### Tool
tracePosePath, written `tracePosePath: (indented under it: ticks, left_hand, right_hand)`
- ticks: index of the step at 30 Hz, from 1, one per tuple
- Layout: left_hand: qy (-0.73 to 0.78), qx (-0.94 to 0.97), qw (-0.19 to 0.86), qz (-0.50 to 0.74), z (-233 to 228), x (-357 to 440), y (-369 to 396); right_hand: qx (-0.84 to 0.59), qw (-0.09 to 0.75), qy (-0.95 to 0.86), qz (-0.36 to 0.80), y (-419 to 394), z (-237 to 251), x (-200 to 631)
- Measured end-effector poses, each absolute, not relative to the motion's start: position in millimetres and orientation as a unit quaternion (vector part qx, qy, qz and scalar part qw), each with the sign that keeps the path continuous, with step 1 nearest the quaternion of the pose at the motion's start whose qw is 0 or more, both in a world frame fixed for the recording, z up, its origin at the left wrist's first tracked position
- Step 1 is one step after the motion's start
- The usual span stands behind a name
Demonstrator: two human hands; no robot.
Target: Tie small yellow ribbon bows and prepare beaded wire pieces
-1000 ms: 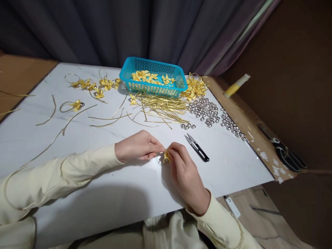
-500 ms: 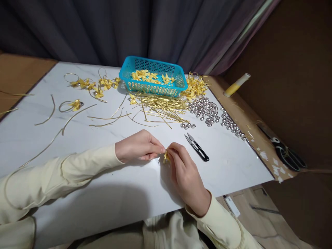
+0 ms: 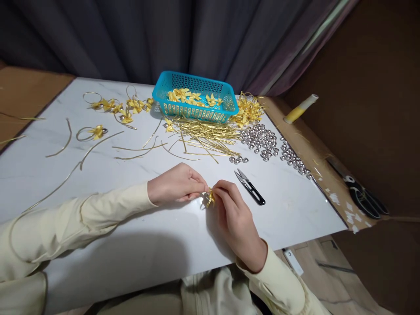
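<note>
My left hand [image 3: 179, 184] and my right hand [image 3: 234, 218] meet fingertip to fingertip over the near part of the white table. Between them hangs a small yellow ribbon flower [image 3: 210, 199], pinched by my right fingers, its petals pointing down. The left thumb and forefinger are closed at the flower's upper edge; the tiny thing in them is too small to make out. A pair of black thread snips [image 3: 250, 187] lies just right of my hands, blades pointing away. Beyond lie gold cords [image 3: 206, 135] and silver beads [image 3: 259, 139].
A blue basket [image 3: 195, 114] with yellow flowers stands at the back. Flowers with cord loops [image 3: 97, 132] lie to its left, and a yellow flower pile [image 3: 247, 109] to its right. Black scissors [image 3: 362, 197] and a spool-like yellow tube [image 3: 301, 108] are on the brown right-hand side.
Both hands keep their pinch at nearly the same spot. The flower between them shows slightly more, and the whole view has shifted a little.
</note>
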State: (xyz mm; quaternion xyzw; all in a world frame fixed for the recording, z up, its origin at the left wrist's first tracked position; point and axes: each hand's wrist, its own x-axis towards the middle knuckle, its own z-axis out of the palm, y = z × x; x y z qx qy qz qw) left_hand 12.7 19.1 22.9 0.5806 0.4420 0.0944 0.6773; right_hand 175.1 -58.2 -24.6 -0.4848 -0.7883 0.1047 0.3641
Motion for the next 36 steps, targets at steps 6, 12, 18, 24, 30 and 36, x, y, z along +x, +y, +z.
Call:
tracePosePath:
  ticks: [6,12,18,24,30,36]
  left_hand:
    - [0.467,0.584,0.655,0.106,23,14,24]
    - [0.454,0.612,0.642,0.082,27,13,24]
    - [0.416,0.632,0.653,0.048,25,10,27]
    - [0.395,0.649,0.649,0.033,26,11,28]
    - [0.405,0.66,0.632,0.029,26,12,25]
    - [0.412,0.728,0.545,0.059,23,15,16]
  right_hand:
    - [-0.484,0.375,-0.783,0.108,-58,-25,175]
    - [-0.478,0.387,-0.78,0.11,-56,-23,176]
    - [-0.477,0.381,-0.785,0.105,-57,-24,176]
    - [-0.484,0.367,-0.788,0.104,-57,-24,176]
    - [-0.477,0.36,-0.795,0.1,-57,-25,176]
    - [-0.479,0.357,-0.795,0.1,-58,-22,174]
